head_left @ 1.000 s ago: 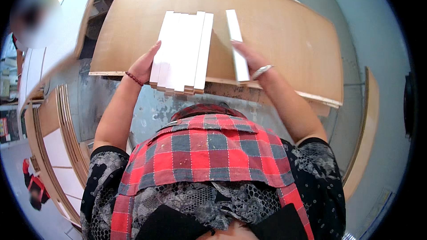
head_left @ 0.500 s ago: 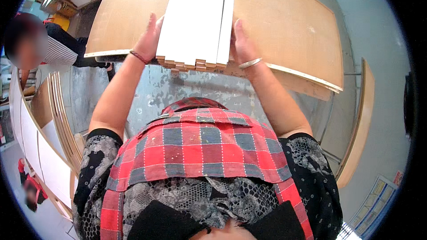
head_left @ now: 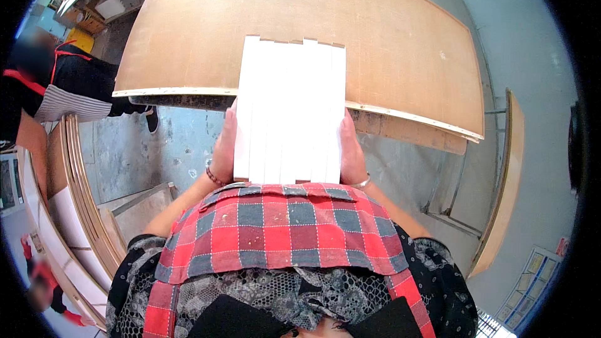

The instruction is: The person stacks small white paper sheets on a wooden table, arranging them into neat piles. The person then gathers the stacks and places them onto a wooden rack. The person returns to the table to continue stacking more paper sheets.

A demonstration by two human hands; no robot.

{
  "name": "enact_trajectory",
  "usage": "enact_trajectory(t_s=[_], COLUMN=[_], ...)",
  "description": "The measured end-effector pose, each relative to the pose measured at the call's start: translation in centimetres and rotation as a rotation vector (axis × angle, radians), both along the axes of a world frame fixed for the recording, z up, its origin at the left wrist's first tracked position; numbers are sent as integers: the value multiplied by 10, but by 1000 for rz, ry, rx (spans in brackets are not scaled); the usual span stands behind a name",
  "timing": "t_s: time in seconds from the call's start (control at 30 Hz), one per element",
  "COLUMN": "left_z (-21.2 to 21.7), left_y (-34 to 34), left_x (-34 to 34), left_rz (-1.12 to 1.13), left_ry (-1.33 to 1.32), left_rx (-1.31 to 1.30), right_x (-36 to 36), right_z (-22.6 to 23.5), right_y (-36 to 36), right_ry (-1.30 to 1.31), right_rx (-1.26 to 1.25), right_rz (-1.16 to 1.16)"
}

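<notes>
A stack of white-faced wooden strips point(head_left: 291, 112) lies lengthwise against the front of my checked apron, its far part over the near edge of the wooden tabletop point(head_left: 400, 50). My left hand point(head_left: 225, 144) presses on the stack's left side, and my right hand point(head_left: 353, 147) on its right side. Both palms squeeze the strips together between them. The strips' far ends are slightly uneven, while their near ends meet the apron point(head_left: 275, 225). The undersides of the strips and part of my fingers are hidden.
Several boards point(head_left: 87, 194) lean upright at the left. A person point(head_left: 69, 87) in dark clothes stands at the far left, and another person point(head_left: 50, 288) is at the lower left. A light wooden panel point(head_left: 501, 181) stands by the right wall.
Both hands have drawn the stack toward my body, off the tabletop's middle and against my apron. The strips' gap at the right has closed. The person at the left has shifted.
</notes>
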State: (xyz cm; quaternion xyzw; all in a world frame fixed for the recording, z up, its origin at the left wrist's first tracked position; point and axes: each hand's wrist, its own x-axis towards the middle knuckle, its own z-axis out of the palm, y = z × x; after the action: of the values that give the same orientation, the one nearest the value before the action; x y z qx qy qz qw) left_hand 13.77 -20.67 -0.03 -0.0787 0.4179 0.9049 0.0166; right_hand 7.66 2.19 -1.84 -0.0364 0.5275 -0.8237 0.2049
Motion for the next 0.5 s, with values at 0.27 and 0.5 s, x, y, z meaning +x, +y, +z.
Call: enact_trajectory(t_s=[0.27, 0.5], left_z=[11, -18], left_y=[-4, -39], left_x=[-4, -3], left_rz=[-11, -294], left_ry=[-43, -117], left_rx=[-224, -117], right_x=[-1, -13], right_z=[19, 11], right_y=[8, 9], right_ry=[-147, 161], right_rx=[-145, 14], right_rz=[92, 220])
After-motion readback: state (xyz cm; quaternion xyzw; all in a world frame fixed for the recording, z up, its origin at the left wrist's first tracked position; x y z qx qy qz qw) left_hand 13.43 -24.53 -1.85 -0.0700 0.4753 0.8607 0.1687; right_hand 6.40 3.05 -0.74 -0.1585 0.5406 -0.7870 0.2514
